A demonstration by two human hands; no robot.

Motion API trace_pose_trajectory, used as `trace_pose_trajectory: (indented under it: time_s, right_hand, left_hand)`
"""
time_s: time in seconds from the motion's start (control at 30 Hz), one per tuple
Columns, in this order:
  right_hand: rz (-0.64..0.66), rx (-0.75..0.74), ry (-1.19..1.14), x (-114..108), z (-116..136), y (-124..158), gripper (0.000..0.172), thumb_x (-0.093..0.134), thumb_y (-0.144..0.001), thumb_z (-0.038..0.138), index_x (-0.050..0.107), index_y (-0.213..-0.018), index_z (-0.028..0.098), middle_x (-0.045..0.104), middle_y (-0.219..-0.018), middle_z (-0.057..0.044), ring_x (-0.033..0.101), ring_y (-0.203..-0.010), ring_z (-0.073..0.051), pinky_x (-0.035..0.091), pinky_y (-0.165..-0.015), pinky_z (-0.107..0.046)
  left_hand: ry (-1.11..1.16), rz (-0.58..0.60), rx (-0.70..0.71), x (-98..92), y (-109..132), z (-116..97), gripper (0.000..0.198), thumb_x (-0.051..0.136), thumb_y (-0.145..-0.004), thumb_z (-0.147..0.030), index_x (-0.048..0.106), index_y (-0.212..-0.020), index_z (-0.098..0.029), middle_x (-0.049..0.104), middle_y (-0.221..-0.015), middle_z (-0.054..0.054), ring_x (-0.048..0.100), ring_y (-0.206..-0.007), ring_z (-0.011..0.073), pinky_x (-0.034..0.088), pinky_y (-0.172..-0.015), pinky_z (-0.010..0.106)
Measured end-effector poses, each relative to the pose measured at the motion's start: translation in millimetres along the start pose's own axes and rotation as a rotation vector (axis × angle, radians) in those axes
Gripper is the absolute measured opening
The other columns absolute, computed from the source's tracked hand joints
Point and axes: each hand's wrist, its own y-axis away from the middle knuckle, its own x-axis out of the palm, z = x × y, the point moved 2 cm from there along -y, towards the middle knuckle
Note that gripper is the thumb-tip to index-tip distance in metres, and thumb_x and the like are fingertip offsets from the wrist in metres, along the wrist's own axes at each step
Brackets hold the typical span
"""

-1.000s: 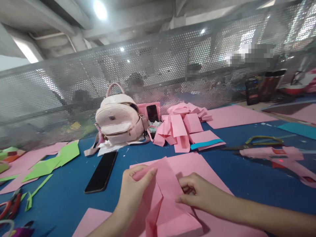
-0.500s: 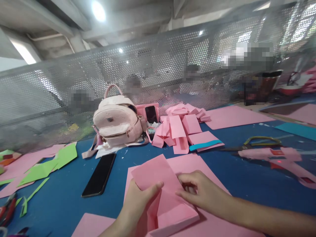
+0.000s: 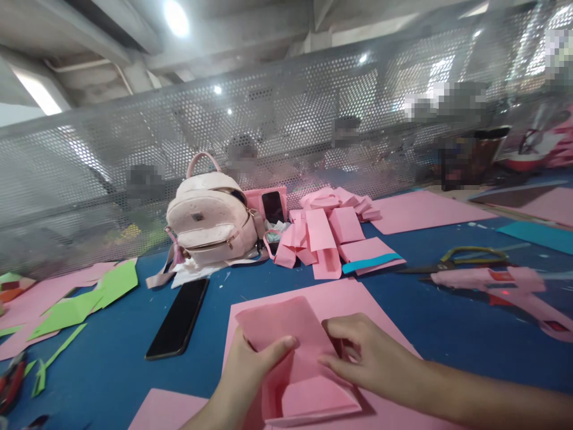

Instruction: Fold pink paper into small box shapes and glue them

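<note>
A folded pink paper piece (image 3: pixel 295 358), shaped like a small open bag, lies on a larger pink sheet (image 3: pixel 353 301) near the table's front edge. My left hand (image 3: pixel 250 376) grips its left side, thumb across the top face. My right hand (image 3: pixel 362 355) pinches its right edge with curled fingers. The piece's open mouth faces me at the bottom.
A black phone (image 3: pixel 178 319) lies left of the sheet on the blue table (image 3: pixel 447 316). Behind stand a pale pink backpack (image 3: pixel 210 221) and a heap of finished pink paper pieces (image 3: pixel 331 236). Scissors (image 3: pixel 461 260) and a pink glue gun (image 3: pixel 496 280) lie right; green scraps (image 3: pixel 85 298) left.
The upright flap of the pink paper has been folded down flat; the piece now lies lower and flatter. Both hands stayed on its edges, shifting slightly toward me.
</note>
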Motion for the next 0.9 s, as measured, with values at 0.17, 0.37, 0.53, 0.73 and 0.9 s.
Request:
trace_pose_trajectory:
  time_s: [0.17,0.37,0.53,0.73,0.9]
  right_hand:
    - [0.018,0.027,-0.036,-0.2,1.8,-0.1,0.037,0.064,-0.087,0.027,0.037,-0.062,0.020,0.039,-0.056,0.007,0.035,-0.054,-0.008,0.025,-0.050,-0.021]
    - [0.035,0.057,-0.077,2.5,-3.3,-0.5,0.040,0.063,-0.090,0.032,0.036,-0.063,0.020,0.034,-0.058,0.007,0.031,-0.056,-0.009,0.022,-0.050,-0.023]
    - [0.019,0.028,-0.170,-2.8,-2.3,-2.4,0.044,0.047,-0.100,0.038,0.027,-0.064,0.021,0.027,-0.062,0.007,0.029,-0.058,-0.010,0.022,-0.053,-0.025]
    - [0.038,-0.034,-0.144,-11.0,0.1,-3.3,0.040,0.051,-0.097,0.031,0.032,-0.064,0.021,0.031,-0.060,0.007,0.031,-0.057,-0.010,0.025,-0.054,-0.025]
    - [0.047,-0.090,-0.096,-13.9,-2.2,-3.0,0.022,0.055,-0.092,0.022,0.048,-0.071,0.020,0.044,-0.063,0.006,0.039,-0.057,-0.010,0.030,-0.055,-0.023]
  left_hand:
    - [0.041,0.087,0.001,2.2,-0.8,-0.2,0.050,0.090,-0.064,-0.043,0.076,-0.099,-0.010,0.080,-0.091,0.017,0.075,-0.088,0.0346,0.058,-0.081,0.042]
    - [-0.026,0.020,0.069,-0.6,-4.6,3.2,0.065,0.093,-0.061,-0.038,0.070,-0.117,-0.013,0.079,-0.103,0.017,0.072,-0.104,0.0384,0.057,-0.087,0.044]
    - [-0.035,0.001,0.084,-2.5,-4.9,2.6,0.060,0.092,-0.062,-0.037,0.071,-0.114,-0.014,0.078,-0.107,0.017,0.071,-0.107,0.0386,0.056,-0.091,0.046]
    - [-0.053,0.000,0.080,-8.1,-6.5,-0.4,0.051,0.092,-0.062,-0.039,0.073,-0.101,-0.012,0.078,-0.101,0.017,0.073,-0.098,0.0362,0.057,-0.084,0.041]
    - [-0.097,-0.098,0.125,-11.5,-9.0,-8.1,0.044,0.092,-0.061,-0.038,0.075,-0.092,-0.012,0.079,-0.097,0.016,0.073,-0.093,0.0345,0.058,-0.081,0.040]
